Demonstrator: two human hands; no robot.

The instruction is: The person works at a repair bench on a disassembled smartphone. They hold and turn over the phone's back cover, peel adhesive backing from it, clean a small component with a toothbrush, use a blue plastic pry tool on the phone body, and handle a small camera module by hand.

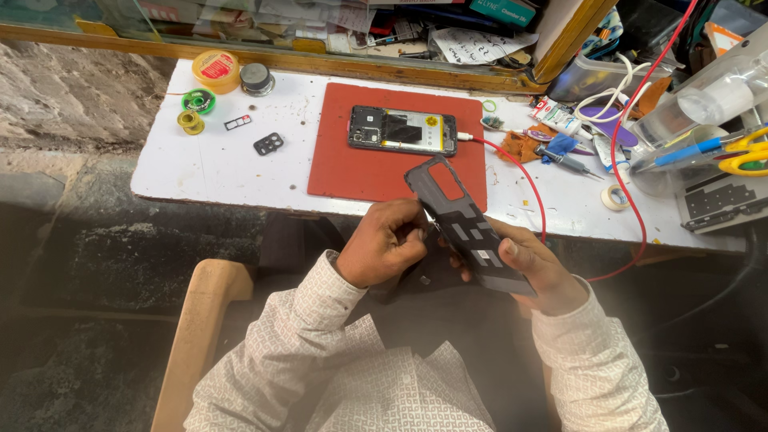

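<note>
Both hands' fingers clamp the phone back cover [468, 228] above a white table [216, 164] (cluttered, red-matted).

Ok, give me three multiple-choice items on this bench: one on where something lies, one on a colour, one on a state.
1. Where does the opened phone lie?
A. On the red mat
B. On the person's lap
C. Inside the clear tray

2. What colour is the cable plugged into the phone's right end?
A. Green
B. Red
C. Black

3. What state is the dark back cover in?
A. Fitted on the phone
B. Lying flat on the mat
C. Off the phone, held in both hands

Answers:
1. A, the phone rests flat on the mat on the white table.
2. B, a red lead runs from its white plug.
3. C, the right hand grips it from below while the left hand touches its edge, inner side up.
</note>
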